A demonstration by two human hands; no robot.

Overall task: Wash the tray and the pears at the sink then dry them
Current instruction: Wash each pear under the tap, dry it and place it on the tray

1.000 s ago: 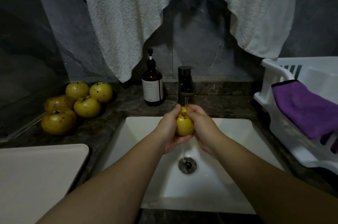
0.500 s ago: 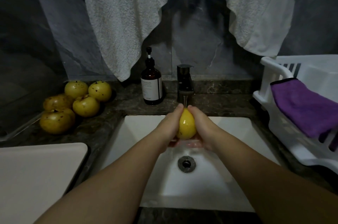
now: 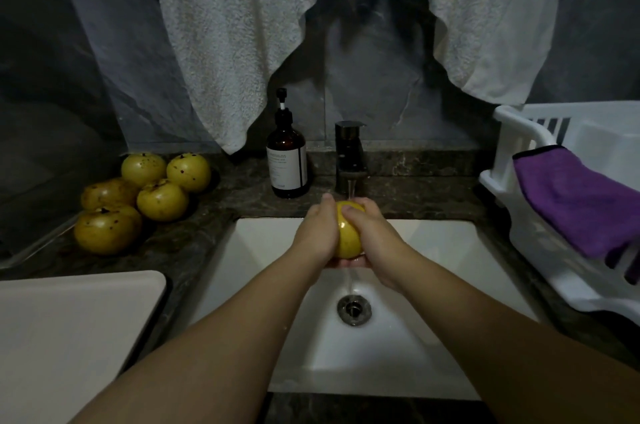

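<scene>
A yellow pear (image 3: 348, 233) is held between both my hands over the white sink (image 3: 433, 243), under the stream from the dark tap (image 3: 349, 156). My left hand (image 3: 317, 233) grips its left side and my right hand (image 3: 374, 236) wraps its right side, fingers across the top. Water runs off below the pear toward the drain (image 3: 354, 310). Several more spotted yellow pears (image 3: 138, 195) lie in a heap on the dark counter at the left. A pale tray (image 3: 69, 326) lies at the lower left.
A brown pump bottle (image 3: 287, 160) stands left of the tap. A white dish rack (image 3: 519, 215) with a purple cloth (image 3: 581, 201) draped over it sits at the right. A white towel (image 3: 242, 42) hangs on the wall behind.
The pear has been turned between my hands under the water; my right fingers now lie across its top. Both hands stay over the sink.
</scene>
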